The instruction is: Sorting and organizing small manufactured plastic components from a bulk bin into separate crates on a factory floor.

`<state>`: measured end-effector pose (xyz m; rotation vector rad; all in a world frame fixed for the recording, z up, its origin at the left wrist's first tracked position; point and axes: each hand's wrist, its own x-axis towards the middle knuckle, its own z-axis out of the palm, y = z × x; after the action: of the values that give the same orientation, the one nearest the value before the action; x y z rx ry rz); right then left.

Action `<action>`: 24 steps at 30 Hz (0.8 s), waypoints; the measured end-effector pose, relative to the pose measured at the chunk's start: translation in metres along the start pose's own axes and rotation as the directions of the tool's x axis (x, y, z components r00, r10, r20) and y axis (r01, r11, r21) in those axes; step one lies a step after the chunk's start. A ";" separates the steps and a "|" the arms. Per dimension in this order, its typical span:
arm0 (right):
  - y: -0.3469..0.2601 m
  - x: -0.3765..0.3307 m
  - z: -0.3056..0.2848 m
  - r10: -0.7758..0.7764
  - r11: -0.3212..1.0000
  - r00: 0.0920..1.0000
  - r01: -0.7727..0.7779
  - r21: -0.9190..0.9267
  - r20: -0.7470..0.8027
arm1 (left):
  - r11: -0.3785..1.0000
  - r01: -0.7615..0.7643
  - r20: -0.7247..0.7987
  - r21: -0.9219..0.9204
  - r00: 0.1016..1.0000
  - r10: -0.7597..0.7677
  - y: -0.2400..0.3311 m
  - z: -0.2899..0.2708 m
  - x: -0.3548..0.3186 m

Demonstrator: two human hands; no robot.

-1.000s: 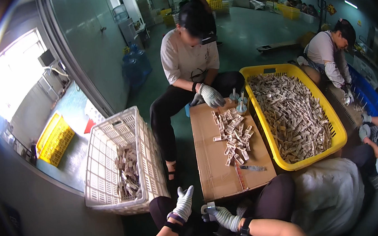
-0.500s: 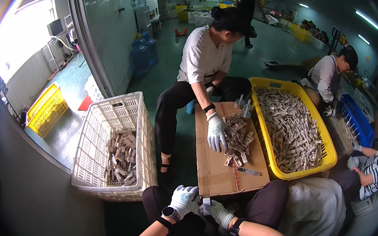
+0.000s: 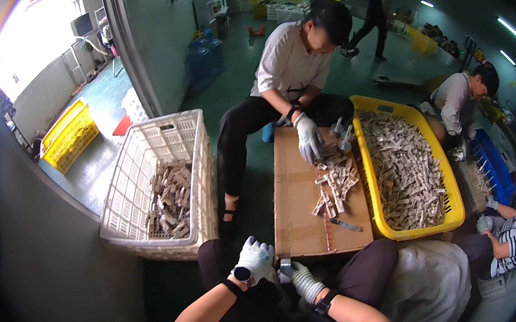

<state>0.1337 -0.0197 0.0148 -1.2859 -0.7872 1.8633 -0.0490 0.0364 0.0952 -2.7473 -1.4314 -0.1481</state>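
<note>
Sitting right at the near edge of that cardboard box (image 3: 296,201), you've got stuff on pretty much every side. Off to your left is a white crate (image 3: 126,180) with a heap of small pieces (image 3: 172,200) in it, and to your right a yellow crate (image 3: 395,233) loaded with a lot more, just beside the box. On the box top there's a loose pile (image 3: 337,181) of similar pale bits, a dark flat strip (image 3: 345,225) lying closer to you, and a couple of clear bottles (image 3: 346,138) toward the far right corner. The person across from you (image 3: 291,58) has a gloved hand (image 3: 309,140) down at the far end of that pile, so that bit of the box is taken. A white sack (image 3: 428,278) is bunched up by your right leg (image 3: 371,268), and a blue crate (image 3: 493,163) stands further right.

Now the grip — your right hand (image 3: 306,282) has a small grey piece (image 3: 285,262) pinched at the fingertips. It sits low in front of you by the near edge of the box, poking out ahead of the glove and well apart from the loose pile. Your left hand (image 3: 256,259) hangs just to the left of it, fingers part-curled — can't tell from this angle whether anything's tucked inside.
</note>
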 end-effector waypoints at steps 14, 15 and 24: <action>-0.132 -0.068 0.079 -0.610 0.007 0.592 0.669 -0.743 0.527 | 0.981 -0.036 0.251 -0.189 0.964 0.084 0.006 -0.028 0.028; -0.136 -0.073 0.083 -0.606 0.010 0.590 0.676 -0.737 0.533 | 0.970 -0.019 0.217 -0.242 0.973 0.073 0.005 -0.023 0.023; -0.141 -0.082 0.083 -0.705 0.207 0.556 0.754 -0.623 0.439 | 0.840 0.106 0.267 -0.531 0.962 0.047 0.001 -0.051 0.018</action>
<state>0.1054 -0.0170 0.1956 -0.9479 -1.9854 0.7001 -0.0414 0.0462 0.1472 -3.3098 -1.7261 -0.2159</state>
